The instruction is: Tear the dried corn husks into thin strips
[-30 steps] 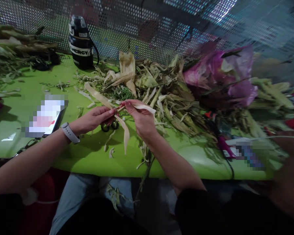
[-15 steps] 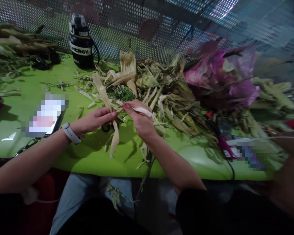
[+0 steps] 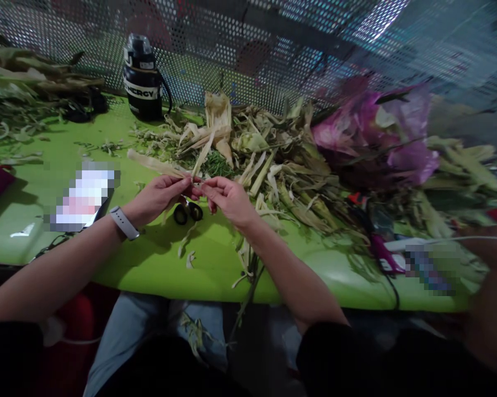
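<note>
My left hand (image 3: 165, 196), with a pale band on its wrist, is closed in a pinch on dry corn husk strips (image 3: 155, 162). One strip points out to the left, and another (image 3: 203, 154) stands up between my hands. My right hand (image 3: 228, 201) is pinched close beside the left fingertips. What its fingertips grip is too small to make out. Just below my hands, black scissor handles (image 3: 181, 214) lie on the green table (image 3: 149, 264). Behind them sit a bunch of thin green strands (image 3: 217, 164) and a heap of corn husks (image 3: 289, 165).
A black bottle (image 3: 144, 88) stands at the back by a perforated metal screen (image 3: 215, 49). A phone (image 3: 83, 196) lies to the left, and more husks (image 3: 28, 82) behind it. On the right are a pink plastic bag (image 3: 368, 129), another phone (image 3: 430, 267) and another person's arm (image 3: 488, 275).
The husk strip in my left hand has swung from upright to pointing left. The white strip in my right hand no longer shows there. My hands are closer together, and the scissor handles are more exposed.
</note>
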The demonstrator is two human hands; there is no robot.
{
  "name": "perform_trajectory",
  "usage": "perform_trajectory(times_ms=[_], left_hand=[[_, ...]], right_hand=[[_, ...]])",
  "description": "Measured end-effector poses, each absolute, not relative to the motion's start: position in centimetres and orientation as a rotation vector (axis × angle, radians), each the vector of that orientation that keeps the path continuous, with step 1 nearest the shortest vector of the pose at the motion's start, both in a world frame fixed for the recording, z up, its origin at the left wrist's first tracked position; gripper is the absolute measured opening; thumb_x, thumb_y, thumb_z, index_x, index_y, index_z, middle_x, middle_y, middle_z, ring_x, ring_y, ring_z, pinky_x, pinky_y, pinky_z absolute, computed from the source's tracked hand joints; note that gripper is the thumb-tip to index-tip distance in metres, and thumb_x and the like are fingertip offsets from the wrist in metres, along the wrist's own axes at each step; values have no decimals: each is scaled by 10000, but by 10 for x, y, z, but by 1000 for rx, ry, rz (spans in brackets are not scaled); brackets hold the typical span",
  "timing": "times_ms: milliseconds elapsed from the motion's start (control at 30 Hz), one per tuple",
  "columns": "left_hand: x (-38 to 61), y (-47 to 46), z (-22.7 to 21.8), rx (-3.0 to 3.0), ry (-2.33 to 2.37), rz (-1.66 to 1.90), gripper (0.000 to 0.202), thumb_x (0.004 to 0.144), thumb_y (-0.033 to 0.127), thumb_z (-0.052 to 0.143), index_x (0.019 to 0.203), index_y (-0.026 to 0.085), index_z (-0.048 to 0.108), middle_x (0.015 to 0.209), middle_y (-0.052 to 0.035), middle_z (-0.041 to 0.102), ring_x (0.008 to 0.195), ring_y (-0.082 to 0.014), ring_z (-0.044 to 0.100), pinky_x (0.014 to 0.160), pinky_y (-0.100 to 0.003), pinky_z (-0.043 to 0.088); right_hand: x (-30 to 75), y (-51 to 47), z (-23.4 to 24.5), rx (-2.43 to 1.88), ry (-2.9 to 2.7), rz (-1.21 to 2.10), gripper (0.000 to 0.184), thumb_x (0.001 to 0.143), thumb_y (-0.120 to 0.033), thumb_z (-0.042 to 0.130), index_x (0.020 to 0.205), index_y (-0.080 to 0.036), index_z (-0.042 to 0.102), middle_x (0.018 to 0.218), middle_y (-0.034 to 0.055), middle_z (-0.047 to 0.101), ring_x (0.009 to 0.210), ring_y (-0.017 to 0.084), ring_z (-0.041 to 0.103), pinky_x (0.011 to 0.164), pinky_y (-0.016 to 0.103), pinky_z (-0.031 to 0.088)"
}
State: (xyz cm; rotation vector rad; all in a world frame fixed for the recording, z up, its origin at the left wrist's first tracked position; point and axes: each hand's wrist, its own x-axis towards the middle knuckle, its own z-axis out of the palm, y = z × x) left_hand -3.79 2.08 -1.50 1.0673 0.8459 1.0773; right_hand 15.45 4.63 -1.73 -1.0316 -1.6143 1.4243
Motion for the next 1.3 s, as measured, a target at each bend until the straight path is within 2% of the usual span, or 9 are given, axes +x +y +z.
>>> perform_trajectory(times_ms=[133,333,400,567,667,733,967,1133,1300], left_hand=[[-40,24,-17,980,861,1188,262,837,366,752,961,137,726,804,-42,745,704,-108,651,682,-212,506],[-41,27,-21,896,809,1354,212,879,339,707,1012,175,718,994,-58,765,1024,-193,692,932,-306,522],[-39,24,-20,909,776,1333,218,865,309,722,1035,173,717,1073,-74,756,1107,-210,671,982,-329,504],[-33,17,-17,899,747,1322,227,825,219,751,1048,210,706,1160,-60,732,1139,-206,655,958,-332,515],[-34,18,-17,926,761,1316,244,813,238,761,1048,197,711,1052,-52,742,1018,-184,679,943,-328,515],[-35,20,-18,966,813,1354,268,807,264,766,1058,183,719,977,-41,734,960,-166,671,943,-318,504],[-36,19,-14,1055,946,1367,334,761,341,797,1048,175,754,1018,-57,735,1021,-182,627,973,-314,467],[-36,21,-16,1106,1056,1315,252,776,292,755,1003,181,771,1031,-57,737,1031,-190,627,999,-327,459],[-37,20,-17,1231,1091,1197,284,807,296,710,1069,201,763,1113,-56,738,1102,-223,630,1036,-362,456]], right_hand=[[158,51,-23,-1053,-1765,1174,421,846,-612,634,929,-200,606,653,-19,578,594,131,558,591,284,478],[158,42,-17,-1039,-1816,200,293,937,-458,553,1026,-187,625,1060,127,677,1076,262,602,981,493,463],[151,31,-16,-978,-1943,345,294,939,-471,545,1013,-196,622,1003,111,686,991,248,625,928,487,500],[129,14,-29,-920,-1902,1522,474,791,-585,711,1041,-206,578,974,74,700,885,204,669,808,387,576],[128,16,-35,-872,-1769,1721,509,750,-613,735,998,-194,589,951,54,691,860,185,659,812,361,561],[132,19,-34,-922,-1855,1548,445,831,-610,656,948,-184,610,887,43,674,787,168,627,755,340,535],[144,25,-30,-928,-2215,198,368,1018,-430,444,812,-181,621,773,60,619,763,184,550,723,326,431],[146,27,-31,-873,-2272,-54,330,1020,-373,463,824,-183,650,784,67,633,776,191,556,720,330,428],[151,33,-22,-884,-2092,-65,269,988,-392,527,848,-194,646,1012,114,651,1009,237,586,898,397,451]])
